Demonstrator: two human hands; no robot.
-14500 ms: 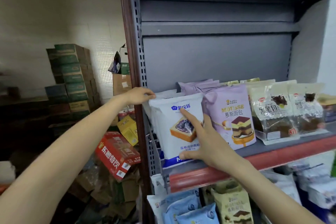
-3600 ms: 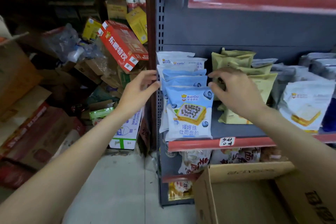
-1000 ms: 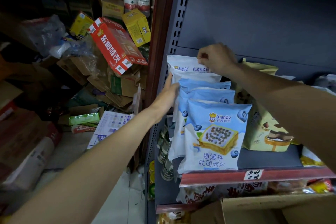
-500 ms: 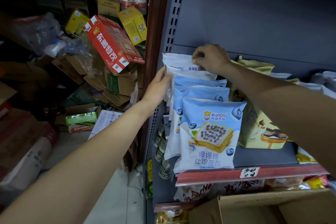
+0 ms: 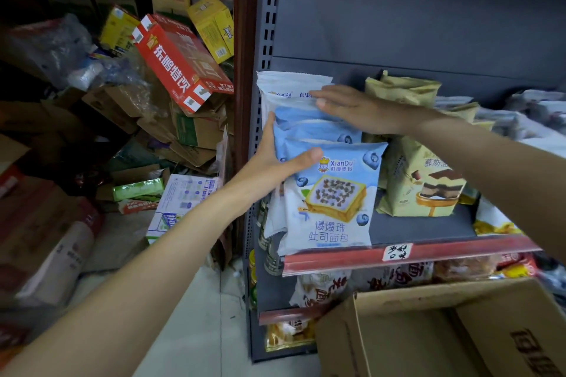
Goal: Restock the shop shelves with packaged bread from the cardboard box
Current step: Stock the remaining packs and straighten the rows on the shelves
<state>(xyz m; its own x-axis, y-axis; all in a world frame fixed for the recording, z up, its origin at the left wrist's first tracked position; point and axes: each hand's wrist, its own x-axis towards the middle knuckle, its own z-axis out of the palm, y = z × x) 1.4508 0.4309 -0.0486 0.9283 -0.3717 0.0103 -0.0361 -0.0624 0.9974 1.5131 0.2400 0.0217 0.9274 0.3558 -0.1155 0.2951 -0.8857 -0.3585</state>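
Right hand (image 5: 361,113) released the packet, fingers now flat; left hand (image 5: 275,162) seemingly steadies bread packets (image 5: 330,199).

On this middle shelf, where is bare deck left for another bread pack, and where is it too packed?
Bare grey deck shows between the blue bread packs and the tan mousse packs, running forward to the red shelf lip. The blue row is crowded: left hand and right hand lie on it. Right of the tan packs, more bags fill the shelf.
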